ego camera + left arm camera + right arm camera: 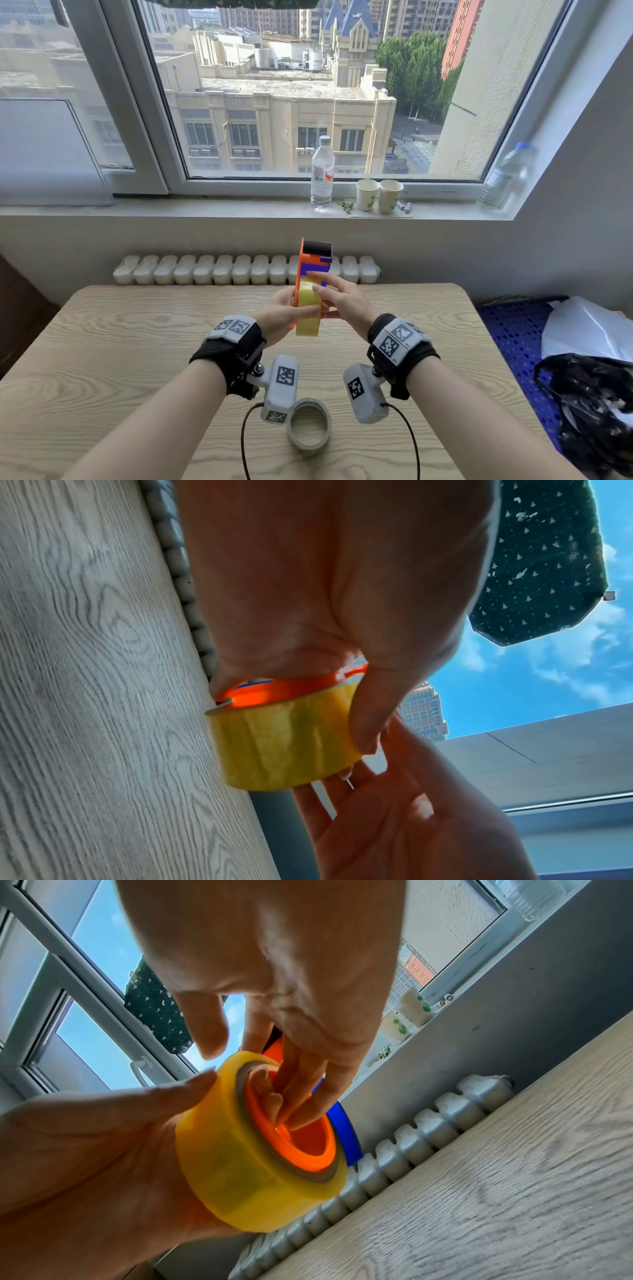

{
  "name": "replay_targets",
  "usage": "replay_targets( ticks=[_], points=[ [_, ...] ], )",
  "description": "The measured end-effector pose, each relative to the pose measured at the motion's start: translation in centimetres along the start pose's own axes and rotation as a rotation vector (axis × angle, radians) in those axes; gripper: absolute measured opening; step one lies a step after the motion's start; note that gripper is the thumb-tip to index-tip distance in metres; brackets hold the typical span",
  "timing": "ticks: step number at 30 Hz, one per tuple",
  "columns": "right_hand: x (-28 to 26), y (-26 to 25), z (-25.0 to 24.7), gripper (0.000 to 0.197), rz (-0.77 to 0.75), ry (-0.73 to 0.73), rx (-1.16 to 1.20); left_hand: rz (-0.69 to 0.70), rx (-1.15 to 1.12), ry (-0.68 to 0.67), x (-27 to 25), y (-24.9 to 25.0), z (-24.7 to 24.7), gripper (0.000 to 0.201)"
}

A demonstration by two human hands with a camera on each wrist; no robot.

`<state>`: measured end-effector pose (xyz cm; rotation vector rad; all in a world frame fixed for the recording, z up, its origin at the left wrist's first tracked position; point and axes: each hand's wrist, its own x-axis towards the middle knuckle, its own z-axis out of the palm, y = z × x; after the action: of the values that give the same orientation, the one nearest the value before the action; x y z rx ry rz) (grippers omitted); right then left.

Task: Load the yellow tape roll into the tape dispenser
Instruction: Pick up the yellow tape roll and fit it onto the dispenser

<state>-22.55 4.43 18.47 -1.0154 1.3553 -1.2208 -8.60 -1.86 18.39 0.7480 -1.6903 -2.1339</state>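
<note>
Both hands hold the orange and purple tape dispenser (310,260) upright above the table. The yellow tape roll (308,308) sits over its orange hub (308,1150). My left hand (277,315) grips the dispenser and the roll from the left, its thumb lying across the roll's yellow band (284,737). From the right, my right hand (342,301) reaches in with straight fingers. In the right wrist view those fingertips (291,1112) press inside the hub, and the thumb is beside the roll's rim (222,1172).
A grey tape roll (310,428) lies on the wooden table (137,325) near its front edge, under my wrists. Beyond the table are a white radiator (205,270) and a sill with a bottle (322,174) and paper cups (378,195). At the right lies a black bag (589,394).
</note>
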Motion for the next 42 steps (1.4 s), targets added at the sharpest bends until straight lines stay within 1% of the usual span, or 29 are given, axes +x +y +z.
replay_targets(
  ticks=[3, 6, 7, 9, 11, 13, 16, 19, 23, 24, 26, 28, 31, 34, 37, 40, 42],
  points=[
    [0.0, 0.0, 0.0, 0.036, 0.003, -0.007, 0.009, -0.004, -0.027, 0.036, 0.3, -0.2, 0.1, 0.03],
    [0.3, 0.0, 0.0, 0.032, -0.001, 0.017, -0.001, -0.008, -0.02, 0.046, 0.3, -0.3, 0.1, 0.027],
    [0.3, 0.0, 0.0, 0.03, -0.006, 0.026, -0.011, -0.007, -0.004, 0.04, 0.3, -0.2, 0.0, 0.031],
    [0.5, 0.0, 0.2, 0.03, -0.019, 0.045, -0.036, -0.017, 0.028, 0.034, 0.3, -0.3, -0.2, 0.045],
    [0.7, 0.0, 0.4, 0.031, -0.022, 0.063, -0.045, -0.024, 0.036, 0.043, 0.4, -0.6, -0.3, 0.05],
    [0.6, 0.0, 0.5, 0.032, -0.011, 0.058, -0.036, -0.012, 0.02, 0.037, 0.3, -0.7, -0.4, 0.049],
    [0.4, -0.2, 0.4, 0.033, -0.007, -0.006, -0.016, 0.017, -0.011, 0.024, 0.2, -0.7, -0.6, 0.041],
    [0.1, -0.4, 0.6, 0.034, -0.01, -0.039, -0.014, 0.023, -0.028, 0.064, 0.3, -0.6, -0.5, 0.036],
    [0.1, -0.4, 0.7, 0.032, -0.015, -0.028, -0.011, 0.014, -0.017, 0.098, 0.3, -0.5, -0.3, 0.035],
    [0.1, -0.5, 0.7, 0.032, -0.021, -0.015, -0.012, 0.014, -0.006, 0.084, 0.2, -0.5, -0.3, 0.038],
    [0.2, -0.4, 0.8, 0.033, -0.035, 0.038, -0.033, 0.005, 0.045, 0.059, 0.2, -0.5, -0.5, 0.051],
    [0.4, -0.2, 0.9, 0.034, -0.044, 0.1, -0.034, -0.004, 0.067, 0.048, 0.2, -0.6, -0.5, 0.056],
    [0.5, -0.1, 0.9, 0.032, -0.023, 0.138, -0.009, 0.016, 0.04, 0.019, 0.0, -0.6, -0.1, 0.048],
    [0.2, -0.1, 0.6, 0.032, 0.004, 0.079, 0.001, 0.029, 0.007, 0.011, -0.1, -0.7, -0.1, 0.041],
    [-0.2, -0.1, 0.3, 0.035, 0.009, 0.013, 0.005, 0.014, -0.008, 0.048, -0.1, -0.7, 0.0, 0.034],
    [-0.4, -0.1, 0.2, 0.032, -0.006, 0.014, 0.006, 0.003, -0.021, 0.077, -0.1, -0.6, 0.2, 0.033],
    [-0.4, -0.1, 0.3, 0.03, -0.023, 0.034, -0.014, -0.002, -0.01, 0.058, -0.1, -0.6, 0.1, 0.032]
  ],
)
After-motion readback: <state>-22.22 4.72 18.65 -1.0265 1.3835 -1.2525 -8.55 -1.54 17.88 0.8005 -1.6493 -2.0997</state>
